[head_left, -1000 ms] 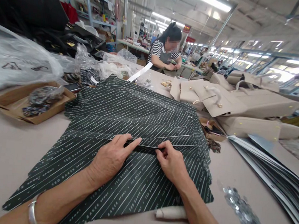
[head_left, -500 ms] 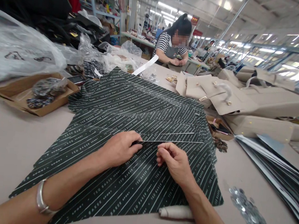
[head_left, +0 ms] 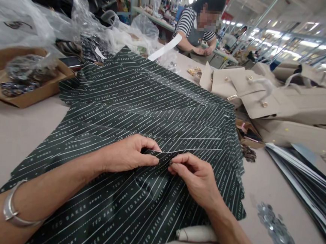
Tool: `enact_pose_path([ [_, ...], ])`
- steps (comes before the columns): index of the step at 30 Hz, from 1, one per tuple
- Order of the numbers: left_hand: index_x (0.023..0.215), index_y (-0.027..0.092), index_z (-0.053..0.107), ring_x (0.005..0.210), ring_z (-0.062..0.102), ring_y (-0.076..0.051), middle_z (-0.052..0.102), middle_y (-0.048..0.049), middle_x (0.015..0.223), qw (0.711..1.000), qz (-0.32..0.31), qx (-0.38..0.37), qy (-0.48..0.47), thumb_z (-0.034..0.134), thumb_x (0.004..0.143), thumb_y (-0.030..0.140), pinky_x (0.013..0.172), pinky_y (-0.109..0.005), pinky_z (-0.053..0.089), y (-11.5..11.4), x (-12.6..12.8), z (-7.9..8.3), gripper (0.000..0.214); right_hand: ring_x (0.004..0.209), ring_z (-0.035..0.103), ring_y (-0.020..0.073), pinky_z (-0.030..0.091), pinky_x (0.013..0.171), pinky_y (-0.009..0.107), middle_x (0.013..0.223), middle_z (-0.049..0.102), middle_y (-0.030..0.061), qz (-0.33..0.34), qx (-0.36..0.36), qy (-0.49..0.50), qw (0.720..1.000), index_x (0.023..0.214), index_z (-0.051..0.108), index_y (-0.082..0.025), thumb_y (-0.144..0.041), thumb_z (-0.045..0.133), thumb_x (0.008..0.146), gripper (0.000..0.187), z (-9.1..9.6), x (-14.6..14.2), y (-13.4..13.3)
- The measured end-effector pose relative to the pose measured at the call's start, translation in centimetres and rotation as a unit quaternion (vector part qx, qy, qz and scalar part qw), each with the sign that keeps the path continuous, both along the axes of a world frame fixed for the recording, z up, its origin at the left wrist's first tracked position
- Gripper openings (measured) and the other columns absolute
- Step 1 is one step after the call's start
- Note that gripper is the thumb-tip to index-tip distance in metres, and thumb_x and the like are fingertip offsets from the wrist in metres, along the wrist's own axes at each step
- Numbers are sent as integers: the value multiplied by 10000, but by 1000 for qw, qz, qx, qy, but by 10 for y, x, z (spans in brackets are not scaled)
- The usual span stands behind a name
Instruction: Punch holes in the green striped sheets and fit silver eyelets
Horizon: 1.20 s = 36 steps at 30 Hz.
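A large stack of dark green sheets printed with white striped lettering lies fanned across the table in front of me. My left hand pinches a small raised fold of the top sheet between thumb and fingers. My right hand pinches the same fold from the right, fingertips nearly touching those of the left. A silver bracelet sits on my left wrist.
Beige handbags pile at the right, with grey sheets and small silver pieces nearer me. A cardboard tray of dark hardware and plastic bags sit at left. A white roll lies at the front edge. A person in stripes works beyond.
Both hands have closed in on each other, gathering the top sheet into a small pinched fold. The camera has tilted down and moved closer.
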<state>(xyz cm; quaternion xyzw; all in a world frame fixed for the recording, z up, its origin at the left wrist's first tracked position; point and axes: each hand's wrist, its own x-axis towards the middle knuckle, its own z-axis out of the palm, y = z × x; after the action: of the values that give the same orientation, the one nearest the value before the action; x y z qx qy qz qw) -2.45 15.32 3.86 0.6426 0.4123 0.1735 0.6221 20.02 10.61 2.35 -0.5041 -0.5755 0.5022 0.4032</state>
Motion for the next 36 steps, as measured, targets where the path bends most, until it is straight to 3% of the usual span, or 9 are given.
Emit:
enact_pose_path([
  [4, 888, 189, 692, 707, 518, -129, 615, 32, 778, 1000, -8, -3, -3, 649, 767, 419, 655, -244, 410, -2, 2, 1, 263, 655, 663, 138, 531, 618, 254, 729, 740, 0, 21, 27, -57, 998, 829, 764, -210, -263, 706, 840, 79, 2, -3, -2],
  [13, 901, 220, 729, 761, 570, -135, 646, 41, 807, 995, -9, 93, 24, 627, 802, 372, 703, -244, 430, -7, 2, 2, 208, 700, 680, 143, 544, 676, 266, 789, 745, -4, 45, 123, -154, 979, 892, 756, -231, -228, 656, 905, 101, -1, -2, -5],
  [17, 898, 231, 725, 796, 603, -123, 664, 45, 860, 985, -5, 167, 42, 629, 828, 236, 739, -239, 441, -12, 4, 1, 119, 711, 688, 127, 544, 690, 246, 804, 743, -17, 65, 187, -186, 962, 902, 727, -232, -189, 637, 929, 103, -1, -2, -5],
  [20, 874, 226, 704, 757, 590, -104, 651, 55, 838, 964, -7, 251, 83, 671, 841, 167, 700, -228, 419, -17, 8, 1, 75, 730, 684, 128, 561, 717, 254, 843, 726, -10, 60, 233, -208, 948, 944, 689, -234, -186, 638, 935, 71, -2, -1, -5],
  [22, 889, 217, 686, 753, 587, -103, 643, 52, 846, 943, -16, 311, 118, 703, 857, 174, 683, -232, 412, -20, 9, 0, 57, 767, 685, 140, 581, 722, 277, 992, 713, 31, 36, 256, -222, 940, 1038, 660, -234, -191, 648, 923, 124, -2, -1, -5],
  [24, 908, 210, 668, 760, 592, -108, 630, 44, 865, 915, -25, 373, 151, 703, 885, 195, 672, -242, 409, -24, 9, -3, 44, 918, 701, 177, 600, 781, 314, 1197, 669, 89, 35, 276, -237, 931, 1173, 621, -234, -176, 629, 923, 258, -3, 0, -5],
  [26, 916, 212, 655, 753, 591, -109, 610, 40, 864, 886, -36, 428, 173, 678, 921, 222, 648, -251, 402, -26, 8, -6, 26, 1079, 678, 212, 596, 880, 351, 1266, 648, 106, 69, 298, -251, 918, 1254, 590, -235, -157, 588, 940, 324, -3, 0, -5],
  [30, 898, 215, 635, 676, 546, -105, 561, 39, 822, 844, -45, 497, 197, 597, 981, 252, 561, -268, 362, -30, 6, -9, 99, 935, 683, 180, 589, 846, 319, 987, 700, 53, 115, 316, -287, 897, 1122, 636, -222, -182, 536, 991, 170, -4, 1, -6],
  [36, 828, 200, 609, 594, 458, -110, 472, 27, 747, 811, -9, 558, 174, 411, 1059, 254, 518, -278, 334, -34, 7, -12, 310, 803, 641, 169, 561, 746, 308, 876, 667, 57, 106, 338, -335, 873, 1012, 629, -185, -177, 485, 1022, 144, -7, -1, -10],
])
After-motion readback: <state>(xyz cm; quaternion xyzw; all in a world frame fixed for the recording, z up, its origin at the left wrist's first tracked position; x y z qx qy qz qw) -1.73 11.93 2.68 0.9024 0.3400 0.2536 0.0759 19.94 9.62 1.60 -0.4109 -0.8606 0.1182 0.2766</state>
